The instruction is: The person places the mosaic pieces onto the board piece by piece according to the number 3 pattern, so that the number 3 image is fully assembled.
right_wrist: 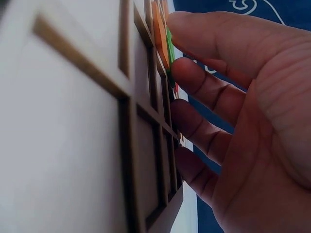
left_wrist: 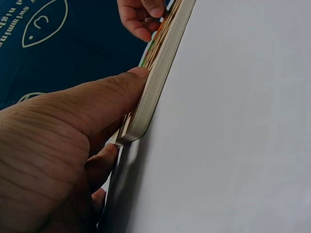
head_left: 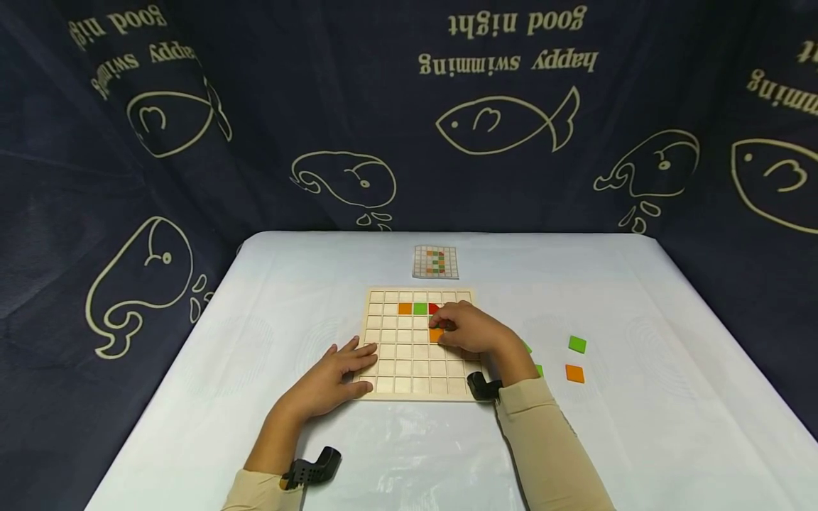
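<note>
My left hand (head_left: 335, 377) lies relaxed, fingers spread, over the left edge of the gridded board (head_left: 387, 367), with the thumb by the near corner; that light steadying looks right, since a slide would put every cell out of line. My right hand (head_left: 473, 328) is bent over the board with thumb and forefinger at the upright run of pieces. I cannot tell whether they pinch a tile or merely touch it.

The orange tile (head_left: 436, 335) sits at those fingertips, and a green tile (right_wrist: 170, 51) shows just beside it from the wrist. A red piece (head_left: 433, 309) lies in the row farther from me, with another green and another orange to its left, so that corner is crowded. To work neatly here, I would judge, I should square the tile to the raised dividers, then press it flat with one fingertip and lift straight up, so the neighbours aren't nudged.

The pattern card (head_left: 435, 262) lies beyond the board, worth a glance to check colour and cell. Loose tiles (head_left: 577, 344) wait on the worktop (head_left: 639, 426) to my right, two of them partly hidden behind my right arm.
</note>
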Tool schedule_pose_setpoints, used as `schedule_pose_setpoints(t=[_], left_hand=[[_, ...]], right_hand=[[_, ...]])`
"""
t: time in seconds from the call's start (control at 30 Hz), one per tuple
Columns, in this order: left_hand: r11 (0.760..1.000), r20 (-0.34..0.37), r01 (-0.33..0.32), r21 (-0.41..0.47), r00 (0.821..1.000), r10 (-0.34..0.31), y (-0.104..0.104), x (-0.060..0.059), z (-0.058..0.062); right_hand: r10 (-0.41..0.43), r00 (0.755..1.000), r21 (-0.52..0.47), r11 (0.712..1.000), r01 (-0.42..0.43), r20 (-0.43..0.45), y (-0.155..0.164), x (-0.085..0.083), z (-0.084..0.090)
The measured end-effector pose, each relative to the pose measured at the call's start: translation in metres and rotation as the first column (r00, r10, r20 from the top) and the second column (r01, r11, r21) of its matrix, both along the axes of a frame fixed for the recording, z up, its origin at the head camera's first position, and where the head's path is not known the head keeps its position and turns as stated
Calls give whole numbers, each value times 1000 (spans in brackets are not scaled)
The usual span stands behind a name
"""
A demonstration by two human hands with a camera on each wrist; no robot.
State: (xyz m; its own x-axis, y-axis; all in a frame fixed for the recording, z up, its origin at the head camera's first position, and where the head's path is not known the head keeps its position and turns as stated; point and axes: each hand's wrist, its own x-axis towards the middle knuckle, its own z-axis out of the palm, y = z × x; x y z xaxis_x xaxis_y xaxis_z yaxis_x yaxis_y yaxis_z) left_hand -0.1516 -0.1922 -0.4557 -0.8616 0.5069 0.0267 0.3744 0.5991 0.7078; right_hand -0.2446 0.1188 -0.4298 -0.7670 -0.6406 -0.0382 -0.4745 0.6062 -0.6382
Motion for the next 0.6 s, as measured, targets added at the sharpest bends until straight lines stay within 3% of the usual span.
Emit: schedule_pose_setpoints(t=[0.2,0.4,0.6], left_hand=[[1000,-5,5,1,1000,-5,0,-1,0],[1000,-18,8,-7,1000,-8,-2,-1,-2],[1000,-18,5,-3,1000,-5,-1,-1,-1]], right_hand=[[-23,998,-20,1000,24,53,3,0,3],[-85,988,-149,983,105,132,21,0,13],[-156,980,-155,972,175,126,43,-1,17]])
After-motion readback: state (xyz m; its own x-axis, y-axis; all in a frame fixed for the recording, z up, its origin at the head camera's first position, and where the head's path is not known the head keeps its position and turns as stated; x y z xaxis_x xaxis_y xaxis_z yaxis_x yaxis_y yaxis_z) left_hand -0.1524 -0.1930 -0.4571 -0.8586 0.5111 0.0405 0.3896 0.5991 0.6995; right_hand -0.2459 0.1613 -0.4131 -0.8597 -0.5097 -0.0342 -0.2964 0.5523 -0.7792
